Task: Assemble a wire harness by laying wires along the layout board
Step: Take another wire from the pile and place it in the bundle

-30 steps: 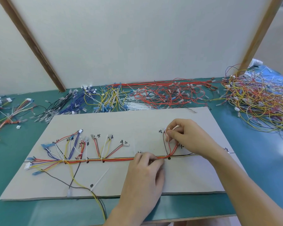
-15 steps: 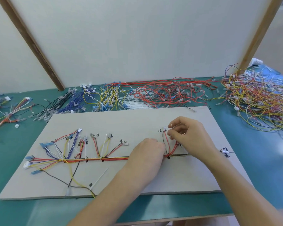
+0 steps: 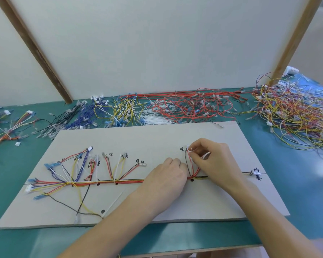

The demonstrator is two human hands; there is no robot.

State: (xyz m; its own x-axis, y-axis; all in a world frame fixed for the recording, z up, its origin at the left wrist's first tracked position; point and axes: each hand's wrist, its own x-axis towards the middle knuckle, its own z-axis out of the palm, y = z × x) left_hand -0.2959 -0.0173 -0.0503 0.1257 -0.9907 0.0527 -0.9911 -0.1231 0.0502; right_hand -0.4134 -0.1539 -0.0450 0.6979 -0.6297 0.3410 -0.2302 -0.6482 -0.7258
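— Right, pinning the trunk bundle [image 3: 108,181] down against the layout board [image 3: 157,135] with the left hand [image 3: 166,175], knuckles up, just left of the branch point. Probably to stop the laid wires sliding while the branch is dressed.

— And pinching the white connector [image 3: 188,148] at the tip of the red branch wires [image 3: 192,164] with the right hand [image 3: 213,161], thumb and forefinger closed on it. Held beside the handwritten label [image 3: 182,149], seemingly to match the end to its mark.

— Hard to say about the left grip, though. Fingertips tucked under the palm, so curled round the bundle or merely pressing: cannot tell.

— Same for the trunk between both hands: covered. Also blocked, part of the label by the right fingers. Farther right, only a short black lead and a small tagged end [image 3: 256,171] showing.

— Loose stock wires [image 3: 190,108] heaped behind the board on the green table [image 3: 295,183], too tangled to sort by eye.
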